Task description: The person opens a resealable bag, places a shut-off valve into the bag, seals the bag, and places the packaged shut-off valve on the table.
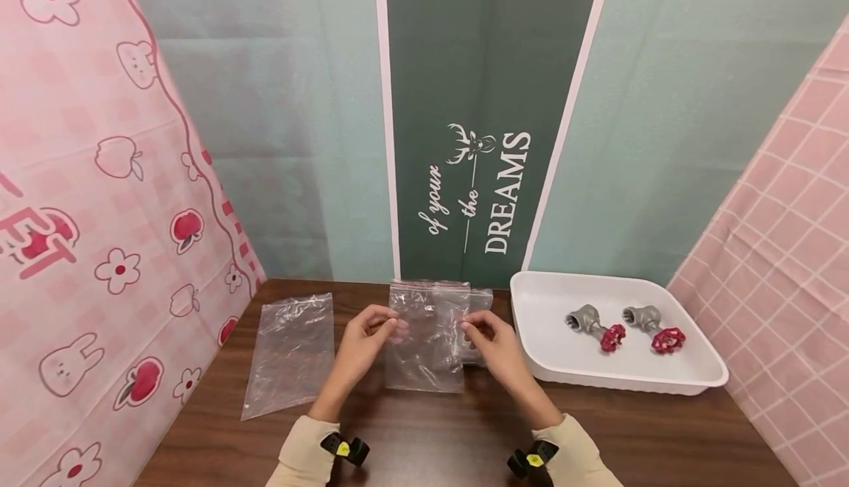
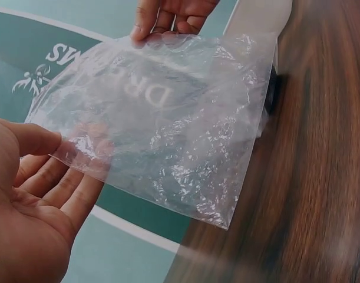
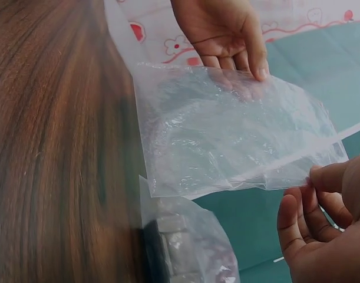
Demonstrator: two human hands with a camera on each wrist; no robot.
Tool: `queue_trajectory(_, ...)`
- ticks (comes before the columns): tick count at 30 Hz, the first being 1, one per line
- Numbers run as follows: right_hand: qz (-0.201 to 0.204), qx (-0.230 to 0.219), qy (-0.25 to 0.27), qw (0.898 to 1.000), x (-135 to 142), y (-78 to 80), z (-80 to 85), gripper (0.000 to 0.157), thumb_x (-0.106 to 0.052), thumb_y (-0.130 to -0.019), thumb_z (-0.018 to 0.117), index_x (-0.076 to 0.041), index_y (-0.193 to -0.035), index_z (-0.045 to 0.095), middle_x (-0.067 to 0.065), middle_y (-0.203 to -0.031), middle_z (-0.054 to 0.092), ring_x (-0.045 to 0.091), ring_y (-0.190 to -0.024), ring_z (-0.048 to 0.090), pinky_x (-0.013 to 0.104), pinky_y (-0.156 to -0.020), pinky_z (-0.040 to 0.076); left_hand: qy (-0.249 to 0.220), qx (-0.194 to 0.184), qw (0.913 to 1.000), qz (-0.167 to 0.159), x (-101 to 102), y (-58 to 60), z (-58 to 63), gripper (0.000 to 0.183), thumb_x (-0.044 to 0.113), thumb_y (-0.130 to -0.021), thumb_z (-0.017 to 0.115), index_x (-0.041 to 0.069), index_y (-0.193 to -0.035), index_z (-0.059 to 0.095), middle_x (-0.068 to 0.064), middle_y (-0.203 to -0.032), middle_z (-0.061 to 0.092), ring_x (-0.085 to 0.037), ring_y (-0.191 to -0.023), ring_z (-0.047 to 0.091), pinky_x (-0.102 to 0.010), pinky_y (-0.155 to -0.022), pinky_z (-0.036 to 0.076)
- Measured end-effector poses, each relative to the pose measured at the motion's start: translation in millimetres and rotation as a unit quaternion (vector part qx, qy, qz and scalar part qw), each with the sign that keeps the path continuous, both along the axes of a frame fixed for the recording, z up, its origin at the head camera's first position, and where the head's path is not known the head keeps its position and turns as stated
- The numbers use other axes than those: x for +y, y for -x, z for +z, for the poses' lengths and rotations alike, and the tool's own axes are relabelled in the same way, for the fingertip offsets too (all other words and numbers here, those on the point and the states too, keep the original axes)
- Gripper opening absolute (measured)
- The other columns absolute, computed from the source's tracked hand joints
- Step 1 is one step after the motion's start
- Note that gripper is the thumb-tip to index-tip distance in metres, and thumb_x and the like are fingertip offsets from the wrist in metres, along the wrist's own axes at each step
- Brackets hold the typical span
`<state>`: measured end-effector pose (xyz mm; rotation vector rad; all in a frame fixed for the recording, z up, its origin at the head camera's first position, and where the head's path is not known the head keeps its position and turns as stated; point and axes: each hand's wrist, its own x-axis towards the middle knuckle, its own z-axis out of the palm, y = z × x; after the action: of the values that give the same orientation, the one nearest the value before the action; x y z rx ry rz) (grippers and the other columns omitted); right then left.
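Both hands hold up a clear zip-top plastic bag (image 1: 424,358) over the table, one at each side edge. My left hand (image 1: 360,338) pinches its left edge between thumb and fingers. On the opposite edge, my right hand (image 1: 494,343) has the same kind of pinch. The left wrist view shows the bag (image 2: 156,130) spread flat, with nothing seen inside it. Just behind it stands another clear bag (image 3: 191,247) with a greyish, blocky item inside, partly hidden in the head view.
A flat clear bag (image 1: 292,354) lies on the brown wooden table (image 1: 424,443) at the left. On the right, a white tray (image 1: 623,378) holds two grey metal valves (image 1: 584,319) with red handwheels. Patterned cloths stand along the back and both sides.
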<state>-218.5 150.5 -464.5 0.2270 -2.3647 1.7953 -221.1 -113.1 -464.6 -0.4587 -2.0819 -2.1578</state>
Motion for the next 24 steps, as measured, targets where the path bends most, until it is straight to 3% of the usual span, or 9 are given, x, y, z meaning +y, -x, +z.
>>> queue_trajectory(8, 0.004, 0.010, 0.002, 1.000, 17, -16.1, 7.6, 0.010, -0.009, -0.100, 0.074, 0.000, -0.104, 0.071, 0.014, -0.092, 0.070, 0.012, -0.079, 0.066, 0.025, -0.071, 0.058, 0.016, 0.006, 0.9996, -0.024, 15, -7.3, 9.4, 0.021, 0.003, -0.105, 0.063, -0.012, -0.121, 0.060, -0.035, -0.108, 0.074, -0.017, -0.091, 0.079, -0.036, -0.083, 0.066)
queue_trajectory(17, 0.009, 0.026, -0.012, 1.000, 34, -34.3, 13.2, 0.013, -0.009, -0.101, 0.073, 0.000, -0.109, 0.071, 0.013, -0.094, 0.070, 0.005, -0.077, 0.062, 0.022, -0.067, 0.055, 0.029, 0.025, 0.9986, -0.037, 30, -13.0, 9.2, 0.017, 0.008, -0.108, 0.062, -0.006, -0.116, 0.063, -0.032, -0.102, 0.076, -0.031, -0.087, 0.080, -0.039, -0.080, 0.066)
queue_trajectory(24, -0.016, 0.010, 0.006, 1.000, 42, -35.9, 17.8, 0.016, -0.012, -0.103, 0.071, 0.000, -0.114, 0.070, 0.011, -0.088, 0.066, 0.014, -0.072, 0.063, 0.025, -0.063, 0.055, 0.023, 0.035, 0.9973, -0.061, 38, -15.3, 12.5, 0.017, 0.008, -0.108, 0.061, -0.008, -0.115, 0.062, -0.034, -0.104, 0.075, -0.034, -0.088, 0.080, -0.039, -0.080, 0.066)
